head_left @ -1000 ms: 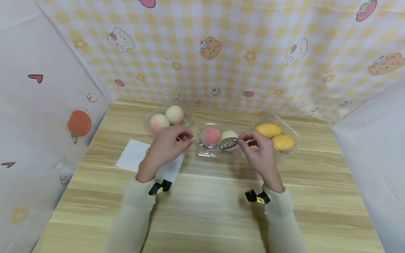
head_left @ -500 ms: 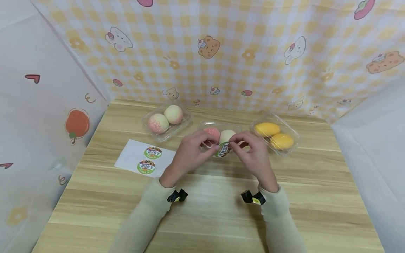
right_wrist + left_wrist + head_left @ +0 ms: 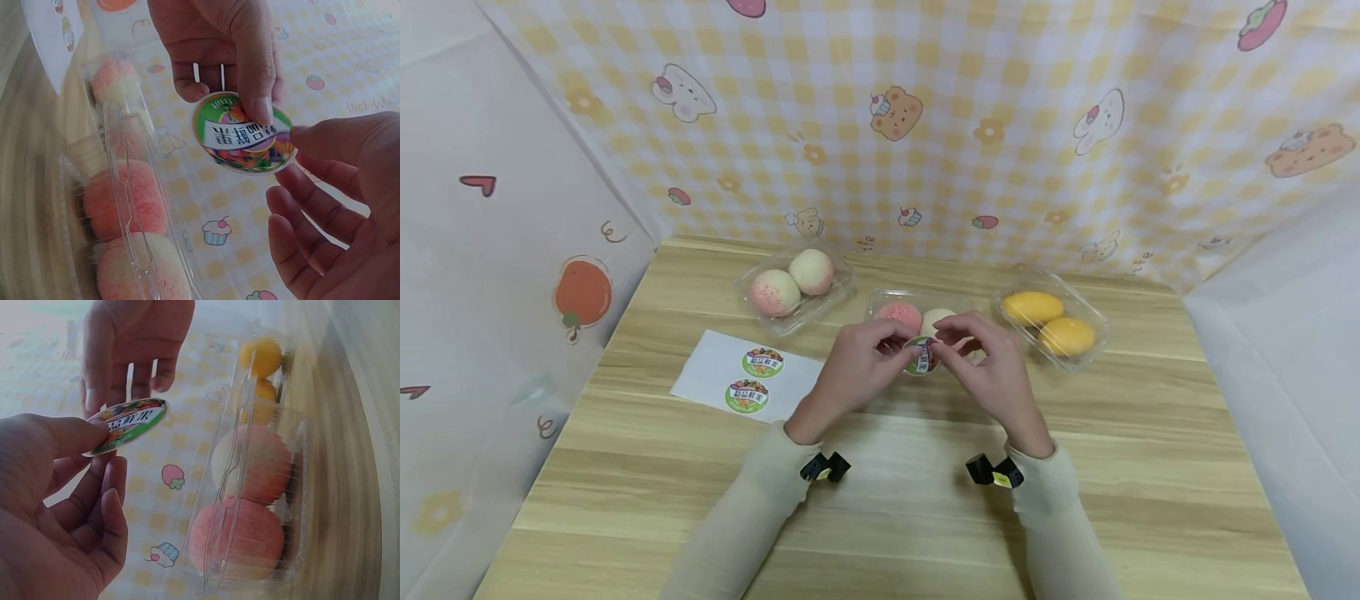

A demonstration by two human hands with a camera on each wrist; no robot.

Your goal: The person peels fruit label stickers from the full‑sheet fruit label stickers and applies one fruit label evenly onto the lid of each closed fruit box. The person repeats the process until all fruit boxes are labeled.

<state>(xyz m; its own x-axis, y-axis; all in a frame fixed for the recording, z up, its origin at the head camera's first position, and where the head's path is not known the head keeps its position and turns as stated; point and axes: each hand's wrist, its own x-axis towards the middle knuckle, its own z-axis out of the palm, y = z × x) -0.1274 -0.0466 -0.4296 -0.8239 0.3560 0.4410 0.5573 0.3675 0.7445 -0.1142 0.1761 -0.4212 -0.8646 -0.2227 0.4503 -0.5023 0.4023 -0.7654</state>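
In the head view a round fruit label sticker [image 3: 919, 357] is held up between both hands, just in front of the middle clear plastic box [image 3: 880, 302]. My left hand [image 3: 861, 358] pinches it, the thumb lying across its printed face in the right wrist view. On the opposite edge, my right hand [image 3: 337, 194] has its thumb at the rim and fingers behind. Green, white and purple print shows on the sticker. Inside the middle box sit a pink peach [image 3: 901, 317] and a paler peach [image 3: 938, 322], partly covered by the hands in the head view.
White backing paper [image 3: 703, 367] with two stickers [image 3: 763, 362] lies at the left of the wooden table [image 3: 895, 517]. Behind it stands a box of two pale peaches [image 3: 776, 292]. A box of yellow mangoes [image 3: 1067, 337] is at the right, near the checked cloth backdrop [image 3: 842, 108].
My left hand has come over from the left, above the backing paper, to the sticker and taken hold of it. The sticker has shifted slightly left and turned; my right hand moved slightly left.
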